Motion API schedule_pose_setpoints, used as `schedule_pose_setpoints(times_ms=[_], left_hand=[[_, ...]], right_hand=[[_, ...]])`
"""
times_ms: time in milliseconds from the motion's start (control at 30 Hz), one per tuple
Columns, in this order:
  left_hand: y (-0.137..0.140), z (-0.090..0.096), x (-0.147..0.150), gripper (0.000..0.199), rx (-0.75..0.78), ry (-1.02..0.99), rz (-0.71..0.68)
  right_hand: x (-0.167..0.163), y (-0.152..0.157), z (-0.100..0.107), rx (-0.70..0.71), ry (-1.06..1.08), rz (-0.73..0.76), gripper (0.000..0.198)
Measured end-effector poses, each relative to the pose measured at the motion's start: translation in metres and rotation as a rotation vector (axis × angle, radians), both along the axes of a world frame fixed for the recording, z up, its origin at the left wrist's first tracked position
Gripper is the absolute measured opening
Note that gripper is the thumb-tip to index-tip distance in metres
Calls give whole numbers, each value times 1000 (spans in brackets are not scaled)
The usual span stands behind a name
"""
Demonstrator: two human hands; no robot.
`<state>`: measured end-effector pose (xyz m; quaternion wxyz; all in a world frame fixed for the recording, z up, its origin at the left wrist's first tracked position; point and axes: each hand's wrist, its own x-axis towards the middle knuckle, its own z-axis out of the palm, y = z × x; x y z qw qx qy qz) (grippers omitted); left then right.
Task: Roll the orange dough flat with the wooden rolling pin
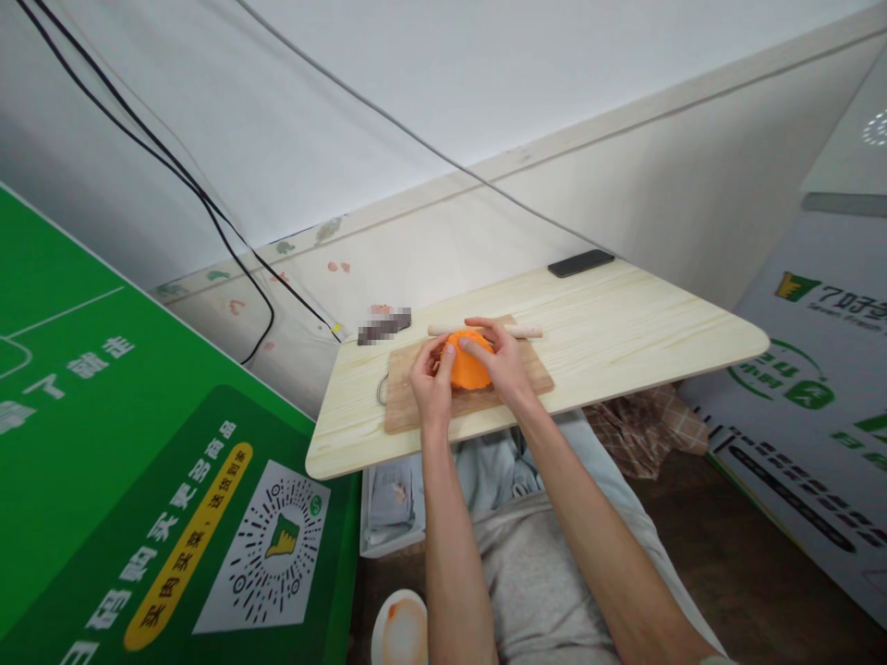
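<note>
My left hand [432,377] and my right hand [505,362] hold a bright orange lump of dough [471,367] between them. The lump is rounded, with an uneven, folded-looking surface. Both thumbs press on its near face while the other fingers curl around the sides, partly hidden behind it. Beneath the hands lies a wooden cutting board [403,399] with a metal handle at its left end. A pale wooden rolling pin [530,331] rests just behind the dough, its middle covered by my right hand.
The board sits near the front edge of a light wood-grain table [644,323]. A black phone [580,263] lies at the back edge, and a blurred dark object [384,326] is at the back left. Green panel [173,443] on the left; white bowl [402,630] below.
</note>
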<state>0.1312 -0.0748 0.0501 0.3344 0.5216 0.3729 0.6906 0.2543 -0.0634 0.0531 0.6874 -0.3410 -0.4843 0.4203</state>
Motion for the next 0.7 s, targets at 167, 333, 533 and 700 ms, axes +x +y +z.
schedule_pose_setpoints(times_ms=[167,333,533,700], left_hand=[[0,1,0,42,-4,-4,-19],[1,1,0,41,-3,40,-4],[2,0,0,49,-19,-41,67],[1,0,0,63,-45,-13,29]], right_hand=[[0,-3,5,20,-22,3,38],[2,-7,9,48,-124,40,36],[2,-9,9,58,-190,34,49],[-2,-8,7,86,-207,82,41]])
